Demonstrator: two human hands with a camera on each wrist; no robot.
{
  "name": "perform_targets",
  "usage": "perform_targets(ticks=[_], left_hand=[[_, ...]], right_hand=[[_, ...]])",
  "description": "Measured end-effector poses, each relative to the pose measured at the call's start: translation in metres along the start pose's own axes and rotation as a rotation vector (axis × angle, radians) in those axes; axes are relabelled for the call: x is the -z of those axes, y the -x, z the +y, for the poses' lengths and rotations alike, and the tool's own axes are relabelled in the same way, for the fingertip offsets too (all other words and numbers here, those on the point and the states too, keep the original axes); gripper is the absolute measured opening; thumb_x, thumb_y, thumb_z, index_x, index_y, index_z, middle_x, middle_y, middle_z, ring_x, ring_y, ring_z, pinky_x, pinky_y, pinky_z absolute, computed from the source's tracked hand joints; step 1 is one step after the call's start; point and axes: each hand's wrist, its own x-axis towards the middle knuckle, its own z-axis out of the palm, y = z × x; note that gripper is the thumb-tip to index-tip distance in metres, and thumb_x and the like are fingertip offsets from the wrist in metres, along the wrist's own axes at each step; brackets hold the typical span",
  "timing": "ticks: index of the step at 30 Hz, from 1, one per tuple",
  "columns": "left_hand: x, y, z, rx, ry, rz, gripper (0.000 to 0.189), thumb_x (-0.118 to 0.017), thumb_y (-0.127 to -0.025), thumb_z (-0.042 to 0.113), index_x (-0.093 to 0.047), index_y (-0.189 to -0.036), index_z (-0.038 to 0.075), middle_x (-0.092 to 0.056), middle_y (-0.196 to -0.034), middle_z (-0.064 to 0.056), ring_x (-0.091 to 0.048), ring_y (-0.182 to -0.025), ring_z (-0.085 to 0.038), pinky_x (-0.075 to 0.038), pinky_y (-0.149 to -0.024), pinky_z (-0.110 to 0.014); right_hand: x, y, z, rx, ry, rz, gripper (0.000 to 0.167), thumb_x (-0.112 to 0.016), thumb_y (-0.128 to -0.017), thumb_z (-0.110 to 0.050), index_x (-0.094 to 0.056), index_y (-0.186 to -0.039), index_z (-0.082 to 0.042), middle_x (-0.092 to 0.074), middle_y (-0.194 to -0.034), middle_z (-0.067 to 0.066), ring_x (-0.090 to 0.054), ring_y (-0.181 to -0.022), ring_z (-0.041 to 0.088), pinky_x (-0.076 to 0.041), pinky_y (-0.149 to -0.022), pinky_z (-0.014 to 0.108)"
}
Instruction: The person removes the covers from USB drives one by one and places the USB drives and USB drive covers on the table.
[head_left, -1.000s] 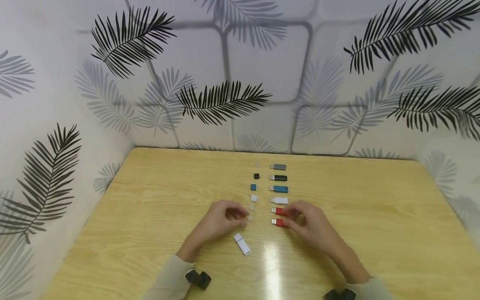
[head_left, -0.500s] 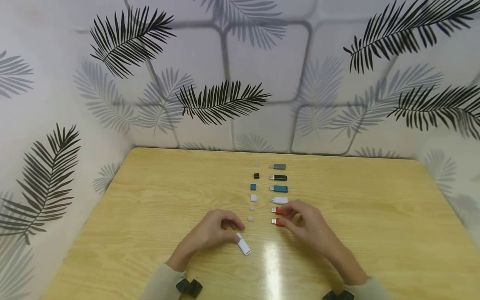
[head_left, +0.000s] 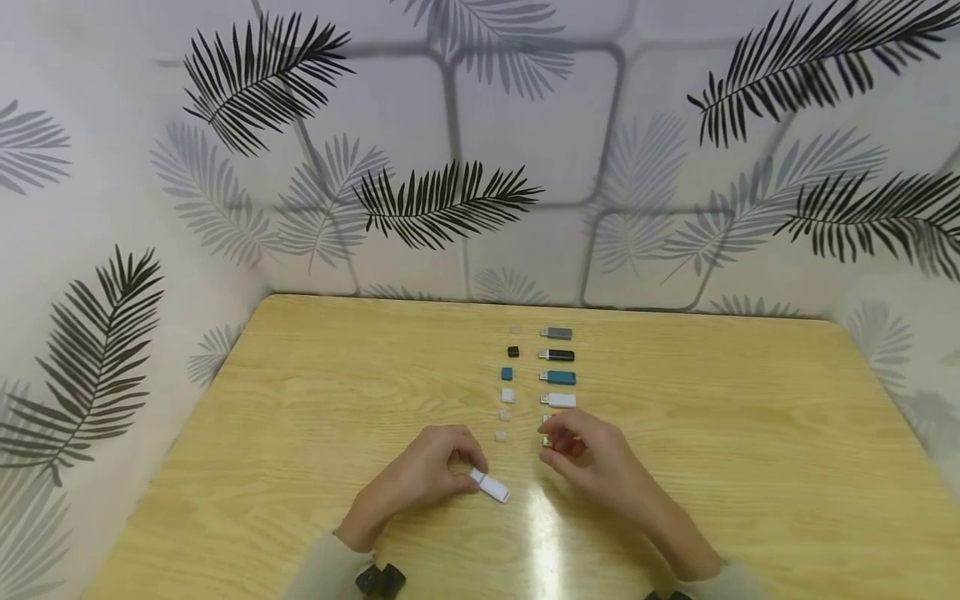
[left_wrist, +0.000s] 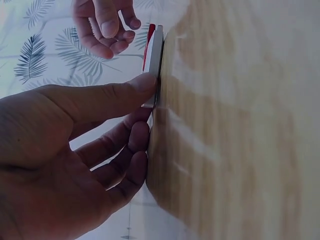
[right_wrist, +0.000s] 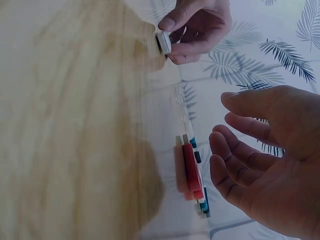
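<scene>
My left hand [head_left: 427,467] pinches a white capped USB stick [head_left: 493,487] at its cap end between thumb and fingers, low over the table. In the left wrist view the thumb lies along the stick's end. Red USB sticks [right_wrist: 191,170] lie on the table beneath my right hand [head_left: 600,458], which partly hides them in the head view. The right fingers are bent loosely and apart, with nothing between them in the right wrist view.
Beyond lie uncapped USB sticks in a column: white [head_left: 560,401], blue [head_left: 558,377], black [head_left: 558,355] and grey [head_left: 558,333]. To their left runs a column of small caps, including a white cap [head_left: 507,395] and a clear cap [head_left: 500,436]. A patterned wall [head_left: 525,250] stands behind.
My left hand has moved from beside the clear caps to the white USB stick, gripped it and turned it slightly. My right hand has let go of the red USB sticks and shifted left.
</scene>
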Motion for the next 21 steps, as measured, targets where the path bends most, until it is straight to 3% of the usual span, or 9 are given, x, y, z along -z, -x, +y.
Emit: perform_targets(ticks=[7, 13, 21], left_hand=[[-0.001, 0.0, 0.001, -0.025, -0.044, 0.01, 0.016, -0.084, -0.083, 0.002, -0.076, -0.094, 0.012, -0.068, -0.092, 0.006, -0.064, -0.087, -0.011, -0.055, -0.081, -0.029], [-0.001, -0.001, 0.002, -0.008, -0.001, 0.011, 0.014, -0.083, -0.087, 0.007, -0.075, -0.095, 0.016, -0.07, -0.092, 0.008, -0.064, -0.086, -0.007, -0.055, -0.08, -0.028], [-0.004, -0.004, 0.006, -0.029, 0.035, 0.081, 0.015, -0.082, -0.087, 0.006, -0.074, -0.094, 0.016, -0.067, -0.082, 0.01, -0.061, -0.074, -0.007, -0.052, -0.066, -0.023]], right_hand=[[-0.008, 0.002, -0.002, 0.056, 0.004, 0.003, 0.028, -0.083, -0.084, -0.001, -0.07, -0.109, -0.002, -0.072, -0.102, 0.007, -0.067, -0.084, 0.011, -0.059, -0.074, 0.032], [-0.013, 0.001, -0.006, 0.085, 0.005, -0.003, 0.029, -0.084, -0.084, -0.003, -0.07, -0.109, -0.003, -0.071, -0.101, 0.005, -0.068, -0.085, 0.015, -0.059, -0.074, 0.032], [-0.021, 0.001, -0.011, 0.122, -0.027, 0.0, 0.03, -0.086, -0.081, -0.002, -0.071, -0.106, -0.002, -0.069, -0.098, 0.005, -0.067, -0.084, 0.02, -0.06, -0.074, 0.032]])
